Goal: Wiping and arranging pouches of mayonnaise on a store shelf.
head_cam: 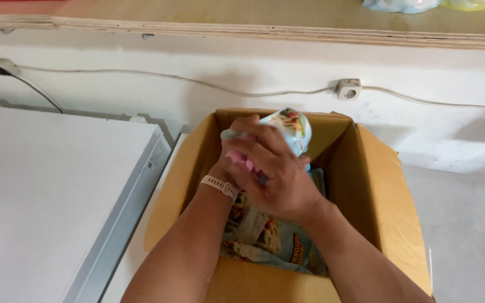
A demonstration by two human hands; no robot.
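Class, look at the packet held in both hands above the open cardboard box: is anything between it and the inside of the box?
Nothing visible. The packet sits in the left hand and right hand directly over the open cardboard box, flaps folded out, with other packets lying inside.

Quick tally from what I could see: there was one open cardboard box [391, 207], two hands over it, the left hand [232, 163] and the right hand [279, 177], and one light blue printed pouch [290, 128] held up between them. More pouches [273, 238] lay inside, at least two, too overlapped to count properly. One wristband [219, 187], one wall socket [348, 89].
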